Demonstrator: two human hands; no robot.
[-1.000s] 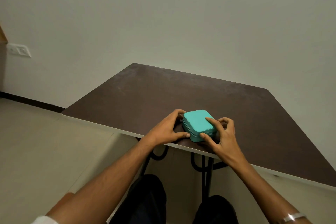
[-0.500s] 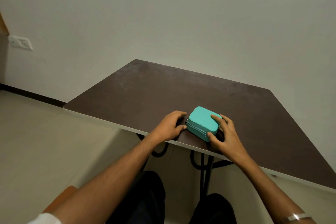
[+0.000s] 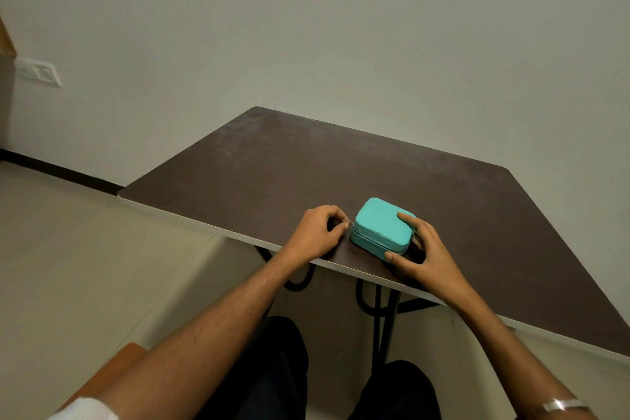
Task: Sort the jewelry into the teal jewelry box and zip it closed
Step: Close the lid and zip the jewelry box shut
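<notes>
The teal jewelry box (image 3: 380,228) lies with its lid down on the dark brown table (image 3: 306,174), close to the near edge. My left hand (image 3: 317,232) sits at the box's left corner, its fingers curled and pinching the small metal zipper pull (image 3: 351,223). My right hand (image 3: 421,249) grips the box's right side, forefinger on the lid and thumb against the front wall. No loose jewelry is in sight.
The table's near edge (image 3: 238,238) runs diagonally just under my hands. Black metal table legs (image 3: 378,310) and my knees are below it. A plain wall with a white switch plate (image 3: 39,72) stands behind.
The box has turned a little and shifted right. My left hand has gone from resting beside the box to pinching the zipper pull at its left corner. My right hand still holds the box.
</notes>
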